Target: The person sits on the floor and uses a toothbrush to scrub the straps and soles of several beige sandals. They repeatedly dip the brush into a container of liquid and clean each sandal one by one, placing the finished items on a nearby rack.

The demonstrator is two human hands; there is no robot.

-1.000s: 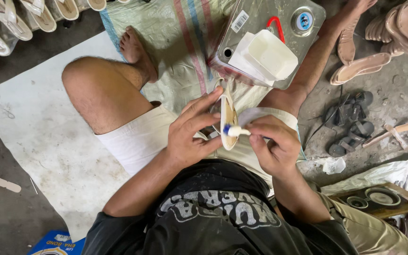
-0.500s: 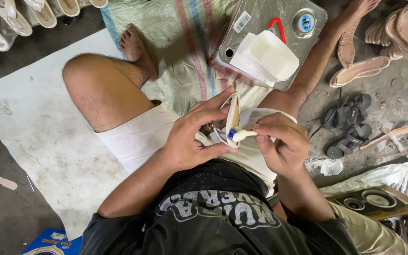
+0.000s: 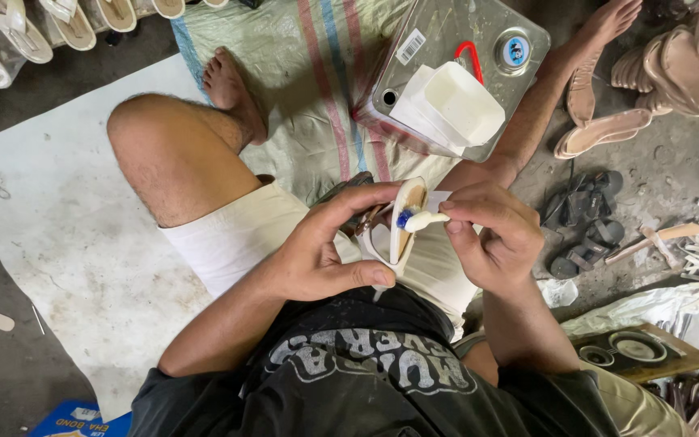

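Two bare hands work over the lap of a person seated on a striped woven mat (image 3: 301, 65). The left hand (image 3: 329, 255) grips a pale sandal sole (image 3: 408, 214), thumb and fingers wrapped around its edge, holding it on edge above the thighs with the inner face turned toward the right. The right hand (image 3: 491, 235) pinches a small white applicator with a blue tip (image 3: 418, 219), and that tip touches the upper part of the sole. Judged from this contact, coating of the sole is in progress near one end; how much of the face is already covered cannot be told, since no wet film is distinguishable. Ahead of the knees lies a flat metal can (image 3: 479, 40) with a white tub (image 3: 459, 105) resting on it, probably the supply. Finished or waiting soles line the top left (image 3: 66, 24), and more sandals (image 3: 665, 73) sit at the right, suggesting many pieces remain
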